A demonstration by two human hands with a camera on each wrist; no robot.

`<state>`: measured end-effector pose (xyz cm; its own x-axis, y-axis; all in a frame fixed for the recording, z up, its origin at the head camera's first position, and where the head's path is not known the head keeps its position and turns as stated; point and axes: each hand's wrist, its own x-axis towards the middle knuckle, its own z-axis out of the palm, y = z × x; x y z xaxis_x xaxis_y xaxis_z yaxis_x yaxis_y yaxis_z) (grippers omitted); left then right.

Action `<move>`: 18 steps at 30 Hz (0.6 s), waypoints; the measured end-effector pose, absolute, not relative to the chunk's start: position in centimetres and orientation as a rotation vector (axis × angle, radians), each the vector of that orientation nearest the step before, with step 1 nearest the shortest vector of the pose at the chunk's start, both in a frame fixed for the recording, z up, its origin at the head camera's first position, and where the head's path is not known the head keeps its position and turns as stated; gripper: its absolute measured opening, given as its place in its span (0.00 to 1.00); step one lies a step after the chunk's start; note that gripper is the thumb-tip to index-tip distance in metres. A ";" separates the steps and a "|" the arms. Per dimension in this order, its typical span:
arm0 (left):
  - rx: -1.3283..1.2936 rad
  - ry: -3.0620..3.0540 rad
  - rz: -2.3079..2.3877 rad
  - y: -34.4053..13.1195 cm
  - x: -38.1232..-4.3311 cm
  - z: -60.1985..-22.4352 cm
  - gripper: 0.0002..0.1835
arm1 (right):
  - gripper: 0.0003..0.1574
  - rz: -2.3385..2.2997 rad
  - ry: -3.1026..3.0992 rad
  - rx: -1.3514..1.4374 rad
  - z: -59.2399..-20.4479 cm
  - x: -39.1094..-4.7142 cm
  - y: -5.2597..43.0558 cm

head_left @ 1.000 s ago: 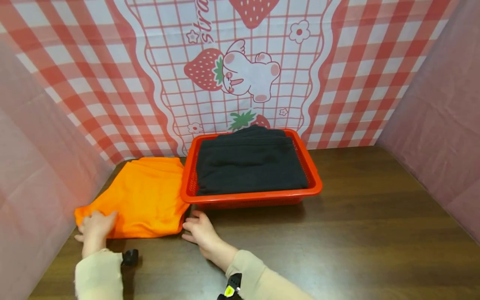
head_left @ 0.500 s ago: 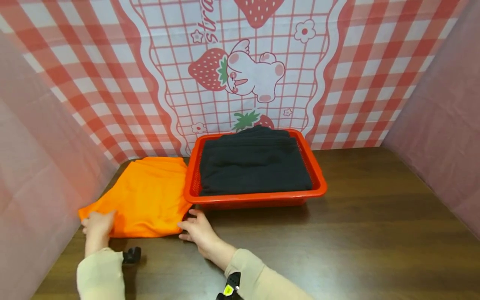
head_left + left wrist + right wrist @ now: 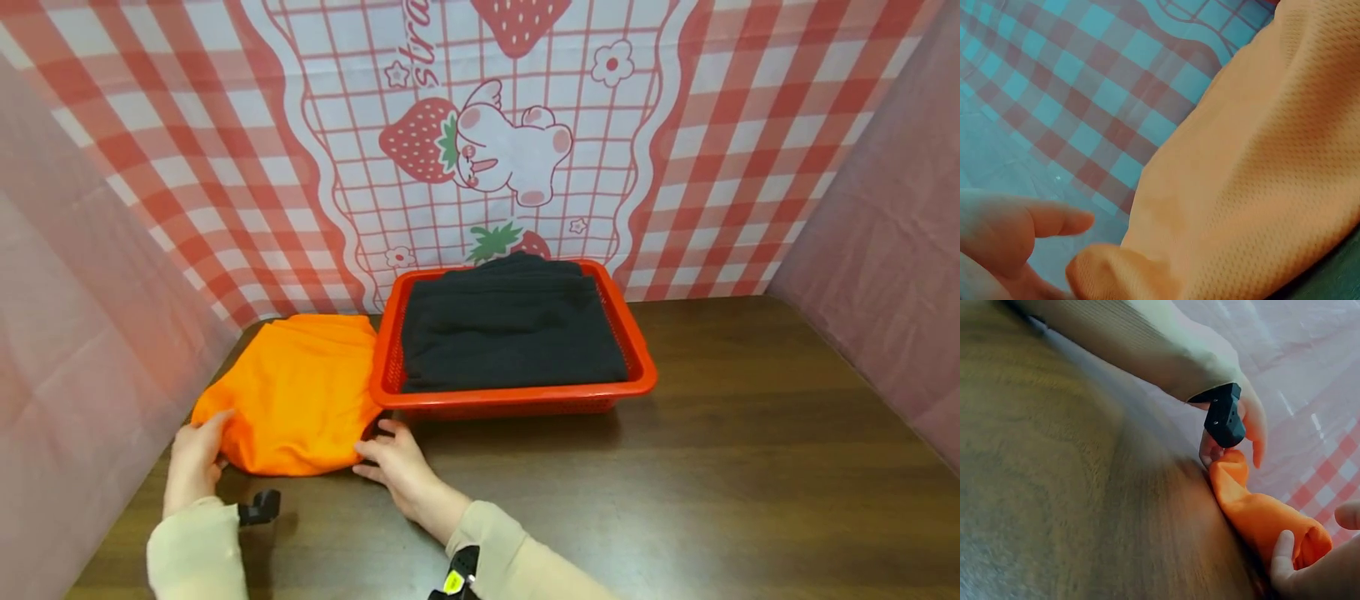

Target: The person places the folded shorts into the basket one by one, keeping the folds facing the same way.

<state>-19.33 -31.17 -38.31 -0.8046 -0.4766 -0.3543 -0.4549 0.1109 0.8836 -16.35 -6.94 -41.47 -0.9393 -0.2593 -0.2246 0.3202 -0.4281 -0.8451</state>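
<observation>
A folded orange garment [image 3: 300,396] in a dimpled knit lies on the table, left of a red plastic basket [image 3: 517,390]. My left hand [image 3: 193,462] is at its left end, fingertips at the tucked-in edge. In the left wrist view, one straight digit of that left hand [image 3: 1004,234] stands apart from the fabric. My right hand [image 3: 405,471] touches the garment's lower right corner, fingers spread and loosely straight. In the right wrist view the orange garment [image 3: 1266,519] runs between both hands. Part of its right edge is hidden beneath the basket's rim.
A stack of dark folded cloth [image 3: 510,333] fills the basket. A checked strawberry-print backdrop [image 3: 517,150] rises behind, and pale pink cloth walls [image 3: 90,333] flank both sides. The brown wooden table [image 3: 712,467] extends to the right.
The garment's left end has come inward to the right and bunched into a rounded edge with my left hand beside it. My right hand has stayed nearly still. The head view has shifted slightly.
</observation>
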 end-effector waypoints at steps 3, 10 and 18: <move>0.947 -2.365 -1.840 -31.1 -19.4 -38.5 0.32 | 0.35 -2.389 1.455 0.077 -41.7 -16.3 -6.9; 0.928 -2.526 -1.707 -31.1 -19.5 -38.7 0.32 | 0.34 -2.353 1.507 0.073 -41.7 -16.4 -6.9; 0.885 -2.338 -1.965 -30.9 -19.3 -38.3 0.07 | 0.34 -2.369 1.483 0.100 -41.4 -16.5 -7.0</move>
<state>-19.27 -30.89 -38.27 -0.8445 -0.3856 -0.3716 -0.4323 0.0815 0.8980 -16.51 -7.05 -41.41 -0.9385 -0.2497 -0.2383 0.3235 -0.3952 -0.8597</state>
